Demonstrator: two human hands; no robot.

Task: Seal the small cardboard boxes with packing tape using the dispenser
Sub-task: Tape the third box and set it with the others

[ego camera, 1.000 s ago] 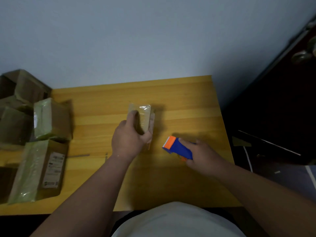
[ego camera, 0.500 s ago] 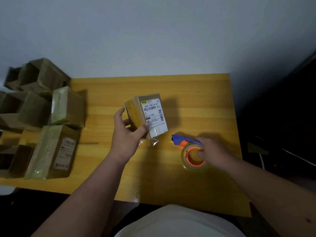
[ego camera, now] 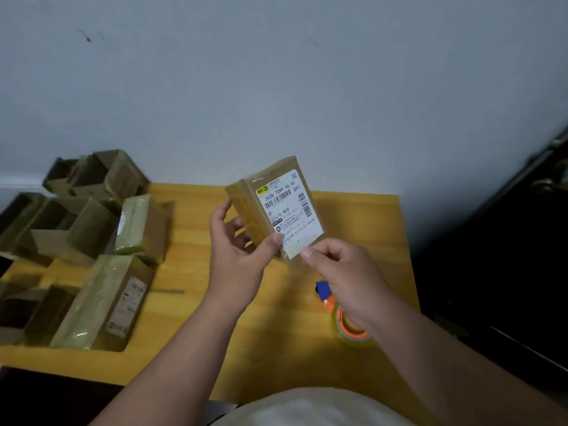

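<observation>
The left hand [ego camera: 236,256] grips a small brown tape-wrapped cardboard box with a white shipping label [ego camera: 276,207], holding it up above the yellow wooden surface [ego camera: 353,210]. The right hand [ego camera: 341,272] pinches the box's lower corner with curled fingers. The blue-and-orange tape dispenser with its clear roll [ego camera: 344,318] lies on the surface just below the right wrist.

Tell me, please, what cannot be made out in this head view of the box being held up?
- Tape dispenser: mostly hidden behind the right hand.
- Labelled box: lower corner covered by both hands; small print unreadable.
- Left hand: fingertips hidden behind the box.
- Box pile: cut by left edge.
</observation>
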